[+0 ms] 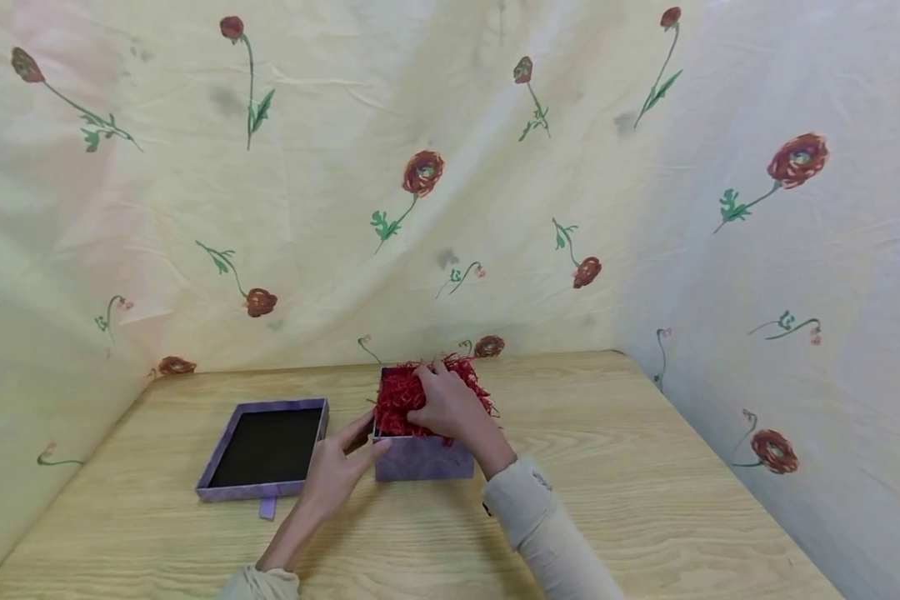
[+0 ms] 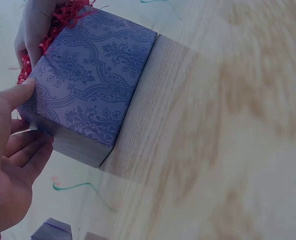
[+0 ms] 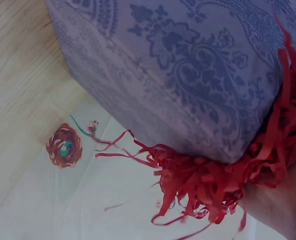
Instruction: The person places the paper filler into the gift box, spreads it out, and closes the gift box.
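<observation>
A purple patterned box (image 1: 423, 460) stands on the table, heaped with red shredded paper (image 1: 399, 392) that spills over its right and back rims. My left hand (image 1: 333, 471) holds the box's near left corner, thumb on the front face and fingers against the left side. In the left wrist view, that thumb (image 2: 22, 94) touches the front face near the rim. My right hand (image 1: 450, 404) reaches over the box and grips into the shredded paper, thumb apart from the fingers; some fingertips are hidden. Red strands hang beside the box wall (image 3: 203, 90) in the right wrist view.
Left of the box lies a purple lid (image 1: 204, 493), its black inside facing up and a ribbon tab (image 1: 267, 508) at its front edge. Flower-printed cloth (image 1: 330, 208) surrounds the wooden table (image 1: 630, 467) at the back and sides.
</observation>
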Demonstrator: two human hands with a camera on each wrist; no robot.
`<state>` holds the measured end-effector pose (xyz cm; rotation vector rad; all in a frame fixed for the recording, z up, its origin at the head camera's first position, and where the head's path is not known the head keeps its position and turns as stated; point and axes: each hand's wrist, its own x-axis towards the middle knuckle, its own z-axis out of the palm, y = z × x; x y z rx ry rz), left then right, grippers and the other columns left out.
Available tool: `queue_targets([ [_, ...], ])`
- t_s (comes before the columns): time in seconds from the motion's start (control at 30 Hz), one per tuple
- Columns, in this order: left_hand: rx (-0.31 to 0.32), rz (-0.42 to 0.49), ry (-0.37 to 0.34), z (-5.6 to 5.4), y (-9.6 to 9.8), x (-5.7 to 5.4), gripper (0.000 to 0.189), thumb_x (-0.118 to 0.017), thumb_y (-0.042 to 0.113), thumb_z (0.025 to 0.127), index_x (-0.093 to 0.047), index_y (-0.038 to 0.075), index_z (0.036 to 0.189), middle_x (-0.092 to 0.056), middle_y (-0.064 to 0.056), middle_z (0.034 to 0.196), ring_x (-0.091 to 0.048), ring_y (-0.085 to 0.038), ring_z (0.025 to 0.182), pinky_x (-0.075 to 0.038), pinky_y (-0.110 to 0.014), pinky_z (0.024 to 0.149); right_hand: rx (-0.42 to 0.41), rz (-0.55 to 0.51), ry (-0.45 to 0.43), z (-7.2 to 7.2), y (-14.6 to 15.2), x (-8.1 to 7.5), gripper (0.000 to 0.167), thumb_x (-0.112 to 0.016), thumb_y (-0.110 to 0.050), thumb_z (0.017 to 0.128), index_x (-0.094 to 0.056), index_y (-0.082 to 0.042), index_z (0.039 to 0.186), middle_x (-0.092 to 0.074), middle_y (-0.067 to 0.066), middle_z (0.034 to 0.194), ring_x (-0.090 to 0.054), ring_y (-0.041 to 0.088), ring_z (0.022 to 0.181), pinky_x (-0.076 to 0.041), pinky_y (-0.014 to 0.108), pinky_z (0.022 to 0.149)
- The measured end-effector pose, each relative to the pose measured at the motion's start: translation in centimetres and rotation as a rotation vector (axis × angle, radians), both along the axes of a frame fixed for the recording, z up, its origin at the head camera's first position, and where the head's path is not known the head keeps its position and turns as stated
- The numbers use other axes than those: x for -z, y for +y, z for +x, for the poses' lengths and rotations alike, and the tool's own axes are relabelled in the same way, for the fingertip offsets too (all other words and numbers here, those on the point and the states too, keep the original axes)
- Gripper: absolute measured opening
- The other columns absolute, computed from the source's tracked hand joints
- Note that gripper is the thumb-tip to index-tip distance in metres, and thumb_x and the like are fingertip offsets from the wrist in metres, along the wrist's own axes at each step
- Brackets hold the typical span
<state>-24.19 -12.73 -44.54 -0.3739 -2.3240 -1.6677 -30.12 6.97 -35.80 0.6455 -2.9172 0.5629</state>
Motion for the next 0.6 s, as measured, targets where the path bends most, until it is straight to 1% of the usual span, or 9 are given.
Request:
queue_targets([
  [0.2, 0.001, 0.003, 0.000, 0.0, 0.1, 0.1, 0.059, -0.078, 0.028, 0.096, -0.058, 0.009, 0.149, -0.061, -0.014, 0.143, -0.062, -0.036, 0.126, -0.054, -0.046, 0.098, -0.010, 0.069, -0.041, -0.2, -0.6, 0.3, 0.060, -0.083, -0.027, 0.089, -0.060, -0.004, 0.139, -0.060, 0.017, 0.130, -0.062, 0.036, 0.112, -0.055, 0.048, 0.094],
  [0.37, 0.000, 0.002, -0.014, 0.0, 0.0, 0.1, 0.060, -0.078, 0.029, 0.096, -0.058, 0.010, 0.149, -0.060, -0.014, 0.144, -0.061, -0.036, 0.126, -0.054, -0.046, 0.098, -0.027, 0.077, -0.076, -0.7, -0.9, 0.7, 0.056, -0.083, -0.025, 0.090, -0.061, -0.004, 0.137, -0.062, 0.016, 0.124, -0.063, 0.032, 0.108, -0.055, 0.046, 0.091],
  [0.43, 0.003, 0.002, -0.006, 0.0, 0.0, 0.1, 0.060, -0.077, 0.028, 0.096, -0.057, 0.008, 0.149, -0.060, -0.015, 0.144, -0.061, -0.037, 0.126, -0.054, -0.047, 0.097, -0.037, 0.071, -0.097, -1.0, -0.9, 1.0, 0.057, -0.083, -0.024, 0.090, -0.060, -0.003, 0.138, -0.062, 0.017, 0.125, -0.063, 0.031, 0.109, -0.055, 0.045, 0.091],
  [0.6, 0.003, 0.004, -0.002, 0.0, 0.0, 0.1, 0.060, -0.078, 0.028, 0.096, -0.058, 0.008, 0.149, -0.060, -0.015, 0.143, -0.061, -0.037, 0.126, -0.054, -0.047, 0.097, -0.040, 0.055, -0.161, -1.7, -1.0, 1.7, 0.064, -0.081, -0.025, 0.092, -0.055, -0.001, 0.145, -0.059, 0.019, 0.135, -0.062, 0.032, 0.117, -0.053, 0.045, 0.096],
])
